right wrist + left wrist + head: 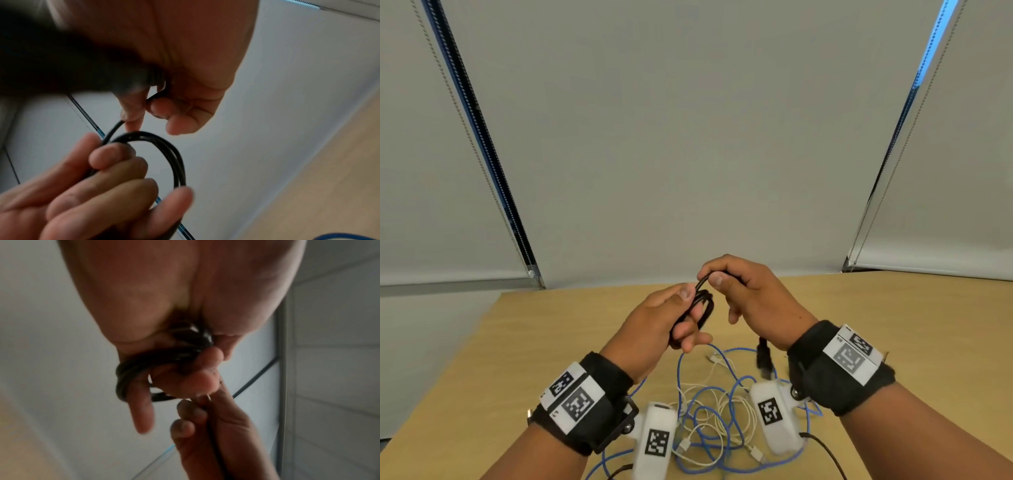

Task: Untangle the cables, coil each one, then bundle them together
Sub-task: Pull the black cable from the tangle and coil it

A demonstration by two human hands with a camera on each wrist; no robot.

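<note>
A black cable (pixel 703 303) is partly wound into a small coil above the wooden table (pixel 551 342). My left hand (pixel 681 318) holds that coil (pixel 174 162), thumb on top and fingers through the loops (pixel 131 374). My right hand (pixel 722 277) pinches the free strand between thumb and forefinger just above the coil. The black plug end (pixel 764 356) dangles below my right wrist. On the table below, a blue cable (pixel 722 421) and a white cable (pixel 736 407) lie tangled together.
The table's left edge (pixel 448 370) runs diagonally near my left forearm. Grey roller blinds (pixel 688 137) with bead chains fill the background. A thin black lead (pixel 828 452) trails from the right wrist camera across the table.
</note>
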